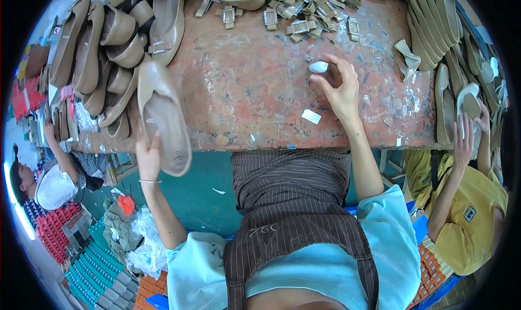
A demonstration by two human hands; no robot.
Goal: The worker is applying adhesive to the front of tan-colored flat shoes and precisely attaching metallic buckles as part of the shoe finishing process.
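My left hand (148,157) is closed on the heel end of a beige flat shoe (165,117). The shoe is tilted, its pale insole facing up and its toe pointing away beside the pile on the left. My right hand (342,87) is over the worn reddish table (244,109), thumb and forefinger curved apart. Between those fingertips is a small white rounded thing (318,67) with a narrow end, its kind unclear; I see no firm grip on it. Nearer to me, a small white label (311,116) lies flat on the table.
Beige shoes (116,49) are heaped at the left; more shoes (431,22) stand nested at the right. Beige bow trims with buckles (309,11) are piled at the far side. A crumpled strip (407,59) lies right. Co-workers are at both sides, one handling a shoe (468,99).
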